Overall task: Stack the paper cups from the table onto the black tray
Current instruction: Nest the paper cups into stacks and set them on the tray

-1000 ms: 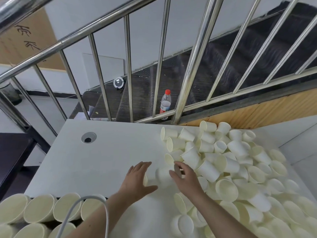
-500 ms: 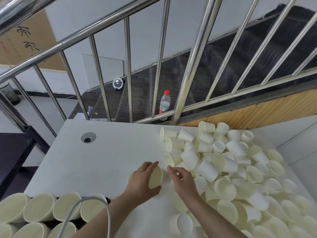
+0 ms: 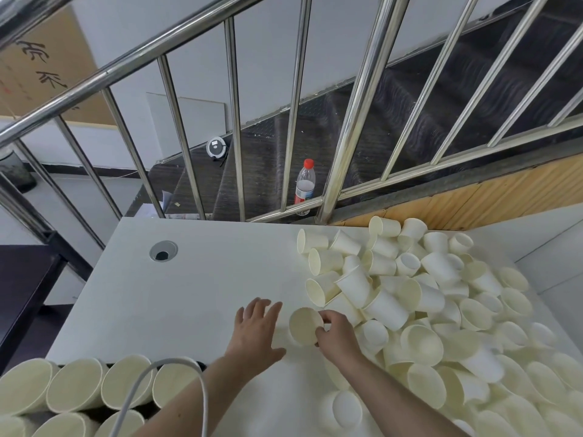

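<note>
My right hand (image 3: pixel 337 337) pinches one white paper cup (image 3: pixel 303 324) by its rim, mouth facing up toward me, just above the white table (image 3: pixel 195 291). My left hand (image 3: pixel 256 331) lies flat on the table left of that cup, fingers spread, holding nothing. A big loose pile of paper cups (image 3: pixel 435 313) covers the right side of the table. Stacked cups (image 3: pixel 75 384) stand in rows at the bottom left; the black tray (image 3: pixel 150 410) under them shows only as dark gaps.
A white cable (image 3: pixel 202 392) arcs over the stacked cups near my left forearm. A round cable hole (image 3: pixel 163 251) sits in the table's far left. Steel railing bars (image 3: pixel 350 146) rise behind the far edge, with a plastic bottle (image 3: pixel 305 184) beyond. A dark table (image 3: pixel 22 294) stands left.
The cup passed from my left hand to my right hand. My left hand let go and now rests open on the table.
</note>
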`<state>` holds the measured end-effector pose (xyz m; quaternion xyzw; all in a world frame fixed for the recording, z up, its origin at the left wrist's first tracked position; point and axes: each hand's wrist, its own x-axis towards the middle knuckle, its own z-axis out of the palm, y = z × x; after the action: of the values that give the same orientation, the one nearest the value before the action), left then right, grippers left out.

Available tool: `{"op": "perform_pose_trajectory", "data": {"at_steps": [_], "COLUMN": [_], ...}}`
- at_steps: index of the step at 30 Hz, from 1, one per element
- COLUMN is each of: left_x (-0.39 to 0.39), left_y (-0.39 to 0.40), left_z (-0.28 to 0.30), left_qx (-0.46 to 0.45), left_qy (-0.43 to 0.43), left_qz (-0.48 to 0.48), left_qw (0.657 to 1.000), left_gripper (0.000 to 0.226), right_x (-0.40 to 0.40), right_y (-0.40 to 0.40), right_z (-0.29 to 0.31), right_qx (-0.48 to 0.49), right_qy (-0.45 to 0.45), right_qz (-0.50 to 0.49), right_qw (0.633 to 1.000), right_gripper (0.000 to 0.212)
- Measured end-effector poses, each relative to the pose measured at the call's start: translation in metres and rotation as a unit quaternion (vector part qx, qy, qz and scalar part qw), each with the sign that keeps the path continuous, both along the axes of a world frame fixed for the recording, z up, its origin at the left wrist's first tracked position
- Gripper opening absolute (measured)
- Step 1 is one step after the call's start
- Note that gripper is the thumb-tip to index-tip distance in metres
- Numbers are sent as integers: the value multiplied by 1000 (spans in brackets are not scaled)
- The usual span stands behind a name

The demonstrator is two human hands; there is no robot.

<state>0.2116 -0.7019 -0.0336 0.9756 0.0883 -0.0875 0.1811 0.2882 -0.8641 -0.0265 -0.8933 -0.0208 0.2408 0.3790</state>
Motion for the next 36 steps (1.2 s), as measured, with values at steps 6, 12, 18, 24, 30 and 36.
{"op": "perform_pose_trajectory", "data": {"at_steps": [6, 12, 18, 24, 30, 36], "left_x": [-4, -5, -10, -14, -23, -44], "left_y": [8, 9, 8, 10, 9, 1], "left_z": [-5, -2, 5, 11, 13, 18], "left_qx": [-6, -19, -30, -42, -61, -107], "left_qy": [50, 56, 36, 0, -31, -63], "left_qz": [22, 32, 33, 30, 16, 30], "left_qw": [998, 998, 998, 999, 998, 992], "left_gripper": [83, 75, 71, 70, 69, 69], "right_x": [2, -2, -12, -18, -33, -58], "right_y": [-1, 2, 10, 13, 9, 0], "right_z": [-9, -5, 2, 3, 11, 23], "right_qx": [-63, -137, -183, -171, -144, -123], "right_qy": [-9, -88, -105, -140, -168, -187], "right_qz": [56, 142, 310, 295, 237, 204], "right_qw": [996, 976, 927, 929, 946, 953], "right_gripper": [33, 56, 79, 71, 71, 72]}}
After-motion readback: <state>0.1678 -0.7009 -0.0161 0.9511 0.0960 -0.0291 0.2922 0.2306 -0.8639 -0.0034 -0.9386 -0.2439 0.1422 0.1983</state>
